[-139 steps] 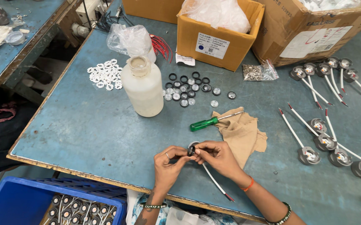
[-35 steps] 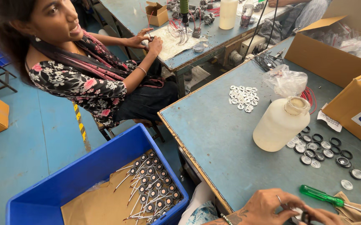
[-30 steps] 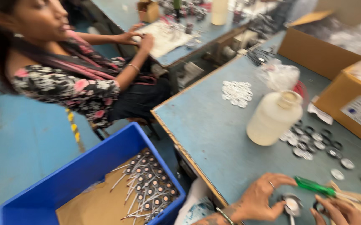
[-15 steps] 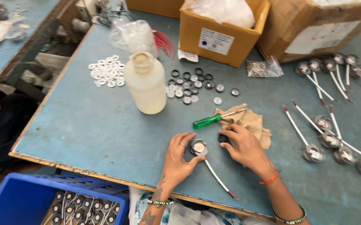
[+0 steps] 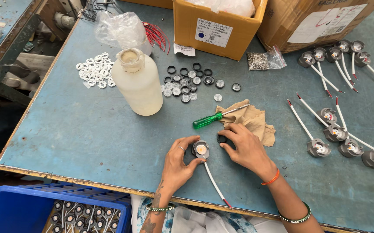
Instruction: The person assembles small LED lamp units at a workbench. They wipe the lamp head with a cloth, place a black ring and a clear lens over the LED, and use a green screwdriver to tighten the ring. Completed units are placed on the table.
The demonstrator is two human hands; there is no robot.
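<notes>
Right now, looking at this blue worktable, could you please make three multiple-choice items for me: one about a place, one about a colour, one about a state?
1. Where does the screwdriver with the translucent handle lie?
A. inside the blue plastic crate
B. on the table, its shaft over the crumpled tan cloth
C. on top of the cardboard box

2. What colour is that screwdriver's handle?
A. red
B. yellow
C. green

3. What is the state of the left hand?
A. fingers around the small round grey lamp unit with a white wire
B. flat on the table, holding nothing
C. gripping the whitish plastic bottle

Answers: 1 B, the shaft rests over the cloth beside the right hand. 2 C, the handle is clear green. 3 A, thumb and fingers close on the lamp unit.
</notes>
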